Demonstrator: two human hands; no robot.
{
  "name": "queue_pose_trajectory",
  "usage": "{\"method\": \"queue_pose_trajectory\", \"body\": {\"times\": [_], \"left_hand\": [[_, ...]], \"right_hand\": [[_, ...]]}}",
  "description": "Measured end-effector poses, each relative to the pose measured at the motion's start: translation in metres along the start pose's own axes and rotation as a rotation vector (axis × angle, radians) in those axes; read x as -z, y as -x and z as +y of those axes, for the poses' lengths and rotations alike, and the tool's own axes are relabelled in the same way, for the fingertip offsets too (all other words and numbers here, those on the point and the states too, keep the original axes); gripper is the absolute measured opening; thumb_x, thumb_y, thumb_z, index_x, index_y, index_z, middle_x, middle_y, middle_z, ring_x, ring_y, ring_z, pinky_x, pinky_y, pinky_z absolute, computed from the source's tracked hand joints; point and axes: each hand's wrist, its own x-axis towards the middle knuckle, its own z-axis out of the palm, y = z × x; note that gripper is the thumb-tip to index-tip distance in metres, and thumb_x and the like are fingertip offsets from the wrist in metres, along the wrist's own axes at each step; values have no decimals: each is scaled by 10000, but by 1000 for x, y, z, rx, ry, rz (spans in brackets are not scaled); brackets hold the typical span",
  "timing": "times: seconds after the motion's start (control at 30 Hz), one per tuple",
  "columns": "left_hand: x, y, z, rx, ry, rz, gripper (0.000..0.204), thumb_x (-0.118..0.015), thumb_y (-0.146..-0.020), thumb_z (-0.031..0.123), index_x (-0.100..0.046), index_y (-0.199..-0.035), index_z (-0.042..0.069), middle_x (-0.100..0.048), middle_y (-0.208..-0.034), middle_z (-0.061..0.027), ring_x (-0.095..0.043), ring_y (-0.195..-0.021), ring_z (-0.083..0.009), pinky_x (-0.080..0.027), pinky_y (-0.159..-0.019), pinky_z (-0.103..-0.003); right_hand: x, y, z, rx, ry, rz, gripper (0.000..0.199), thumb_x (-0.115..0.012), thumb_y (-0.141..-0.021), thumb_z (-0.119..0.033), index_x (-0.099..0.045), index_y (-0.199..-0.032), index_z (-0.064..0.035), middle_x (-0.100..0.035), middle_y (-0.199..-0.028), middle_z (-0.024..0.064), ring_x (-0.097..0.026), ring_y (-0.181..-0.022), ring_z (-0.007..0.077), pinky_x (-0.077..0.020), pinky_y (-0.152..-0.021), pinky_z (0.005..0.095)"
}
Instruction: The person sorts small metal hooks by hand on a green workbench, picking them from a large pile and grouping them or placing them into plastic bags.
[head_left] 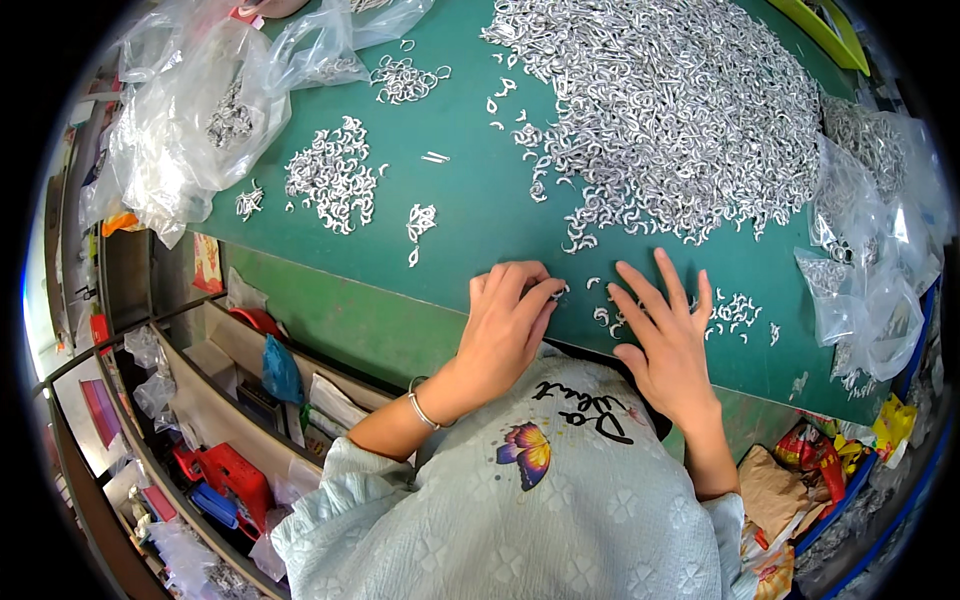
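My left hand (508, 318) rests at the near edge of the green table (470, 200), its fingertips pinched on a small silver metal hook (562, 291). My right hand (668, 330) lies flat with fingers spread, touching a few loose hooks (604, 315) beside it. A big heap of the same silver hooks (670, 110) covers the far right of the table. A smaller sorted pile (332, 182) lies to the left, with tiny clusters (421, 222) nearer me.
Clear plastic bags with hooks lie at the far left (210, 110) and along the right edge (870, 250). A yellow-green tray (825, 30) sits at the far right corner. Shelves with red tools (225, 475) and packets stand below the table on my left.
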Motion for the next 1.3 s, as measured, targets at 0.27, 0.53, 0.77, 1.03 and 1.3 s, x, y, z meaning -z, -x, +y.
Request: {"method": "queue_pose_trajectory", "body": {"times": [0.27,0.53,0.77,1.03,1.3], "left_hand": [[-7,1,8,-36,47,-25,340,-704,-755,-22,-637,-1080,53,-563,-1043,-68,-543,-960,-245,-366,-798,-375],[-11,1,12,-77,59,-45,349,-716,-744,-15,-630,-1079,36,-566,-1037,-82,-553,-953,-252,-380,-805,-378],[-14,-2,14,-103,111,-71,367,-678,-777,-35,-609,-1134,13,-560,-1079,-113,-549,-956,-283,-405,-820,-391],[-26,-10,17,-172,159,-125,391,-680,-791,-2,-601,-1174,15,-553,-1214,-139,-532,-1087,-321,-408,-946,-453],[-54,-22,25,-400,25,-268,449,-732,-771,96,-604,-1197,32,-516,-1355,-128,-448,-1302,-322,-294,-1107,-556]], "right_hand": [[-2,6,-5,11,-86,-69,576,-722,-772,-338,-598,-1272,-83,-433,-1461,53,-273,-1420,352,-139,-1084,678],[-6,-14,-5,32,15,17,492,-709,-806,-277,-613,-1269,-143,-408,-1476,44,-265,-1416,343,-144,-1086,672],[11,11,12,-174,132,73,482,-675,-827,-224,-593,-1292,-124,-399,-1480,38,-252,-1430,338,-112,-1113,644],[16,53,23,-321,139,113,533,-622,-850,-266,-541,-1338,-67,-401,-1488,63,-251,-1438,341,-82,-1124,639],[-3,59,15,-313,164,28,728,-708,-778,-260,-438,-1418,-41,-347,-1537,50,-223,-1458,327,-100,-1103,680]]}}
